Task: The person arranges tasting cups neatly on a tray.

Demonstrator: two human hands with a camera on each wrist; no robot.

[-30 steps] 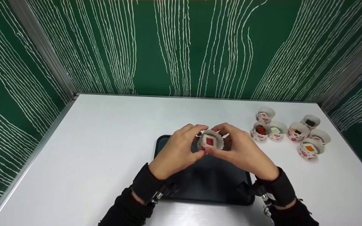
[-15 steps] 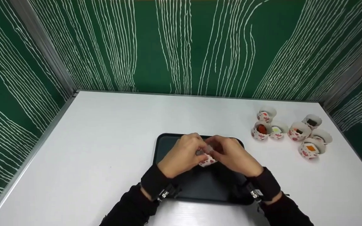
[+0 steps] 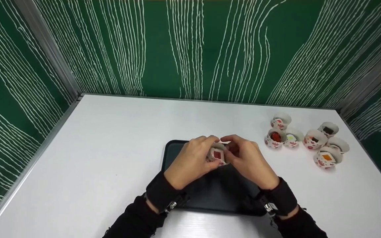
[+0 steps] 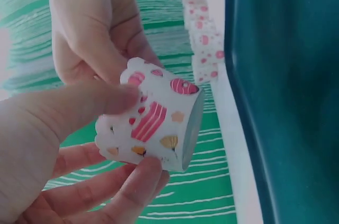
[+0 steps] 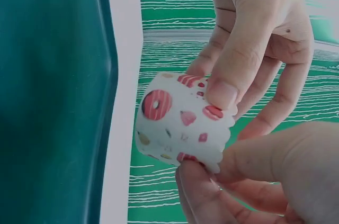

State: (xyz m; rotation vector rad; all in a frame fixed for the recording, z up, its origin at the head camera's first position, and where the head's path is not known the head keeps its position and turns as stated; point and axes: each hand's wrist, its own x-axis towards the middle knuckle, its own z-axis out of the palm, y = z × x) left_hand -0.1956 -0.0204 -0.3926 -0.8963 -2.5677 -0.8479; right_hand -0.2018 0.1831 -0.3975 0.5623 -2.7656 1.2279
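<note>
Over the dark tray (image 3: pixel 223 198), both hands have hold of a white paper baking cup (image 3: pixel 222 162) printed with pink sweets. Inside it a piece with a red square (image 3: pixel 217 154) shows in the head view. My left hand (image 3: pixel 190 162) grips the cup from the left, its thumb on the printed wall (image 4: pixel 156 121) in the left wrist view. My right hand (image 3: pixel 251 162) pinches the scalloped rim, best seen in the right wrist view, where the cup (image 5: pixel 180 118) lies sideways. Part of the cup is hidden behind the fingers.
Several similar paper cups stand at the back right of the white table (image 3: pixel 94 158) in two groups. One nearer group includes a cup with a dark red filling (image 3: pixel 275 137); the other includes a cup with an orange square (image 3: pixel 326 157). Green walls with white lines border the table.
The cup and both hands have come down a little. Half a second ago the cup was tipped with its wall showing; now its inside faces up toward the head view again.
</note>
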